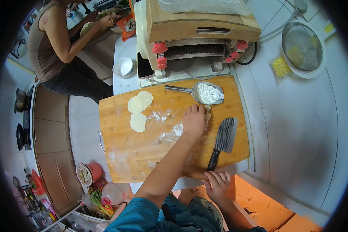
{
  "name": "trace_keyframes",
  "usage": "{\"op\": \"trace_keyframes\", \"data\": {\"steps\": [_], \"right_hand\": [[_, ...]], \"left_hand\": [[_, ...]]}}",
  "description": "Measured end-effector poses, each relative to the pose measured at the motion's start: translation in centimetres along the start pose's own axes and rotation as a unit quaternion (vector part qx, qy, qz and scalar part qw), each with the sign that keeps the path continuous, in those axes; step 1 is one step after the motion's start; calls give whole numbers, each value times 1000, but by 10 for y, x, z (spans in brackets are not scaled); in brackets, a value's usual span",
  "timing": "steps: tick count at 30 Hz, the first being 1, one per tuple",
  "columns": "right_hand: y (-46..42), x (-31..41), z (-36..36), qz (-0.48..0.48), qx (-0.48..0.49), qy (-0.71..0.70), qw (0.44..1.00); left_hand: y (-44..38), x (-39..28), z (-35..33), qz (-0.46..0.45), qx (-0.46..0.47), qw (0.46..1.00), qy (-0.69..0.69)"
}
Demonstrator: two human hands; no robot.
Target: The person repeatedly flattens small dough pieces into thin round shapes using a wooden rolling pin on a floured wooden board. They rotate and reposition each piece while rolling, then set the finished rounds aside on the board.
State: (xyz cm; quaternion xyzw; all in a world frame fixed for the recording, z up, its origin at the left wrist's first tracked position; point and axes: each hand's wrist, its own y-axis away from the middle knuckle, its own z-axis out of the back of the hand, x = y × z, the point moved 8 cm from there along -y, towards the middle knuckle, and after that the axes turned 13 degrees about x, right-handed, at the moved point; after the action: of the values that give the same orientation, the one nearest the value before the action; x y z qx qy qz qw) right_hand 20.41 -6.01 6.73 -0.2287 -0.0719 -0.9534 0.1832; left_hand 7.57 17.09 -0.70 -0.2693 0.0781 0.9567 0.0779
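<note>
My left hand (193,121) reaches across the wooden cutting board (127,156), palm down with fingers bent. It is beside small dough pieces (208,116), some partly hidden by it; whether it grips one cannot be told. My right hand (219,183) holds one end of a wooden rolling pin (195,174) at the board's near edge. My left forearm covers the pin's middle. Thin round dough wrappers (137,103) lie overlapping at the left. A cleaver (225,135) rests on the right, its black handle towards me. Beyond my left hand lies a metal scoop (208,92) full of flour.
A pasta machine (195,52) with red knobs stands behind the board. To its left are a phone (145,66) and a white bowl (123,68). A co-worker (50,49) handles food at the upper left. A sieve (302,47) hangs at the right. A bucket (90,173) stands lower left.
</note>
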Motion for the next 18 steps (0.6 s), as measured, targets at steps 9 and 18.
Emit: {"op": "trace_keyframes", "data": {"steps": [9, 18], "right_hand": [[-14, -23, 25, 49, 44, -18, 998], [-23, -4, 3, 87, 56, -68, 992]], "left_hand": [[58, 47, 12, 106, 24, 841, 530], [133, 107, 63, 95, -143, 971, 166]]}}
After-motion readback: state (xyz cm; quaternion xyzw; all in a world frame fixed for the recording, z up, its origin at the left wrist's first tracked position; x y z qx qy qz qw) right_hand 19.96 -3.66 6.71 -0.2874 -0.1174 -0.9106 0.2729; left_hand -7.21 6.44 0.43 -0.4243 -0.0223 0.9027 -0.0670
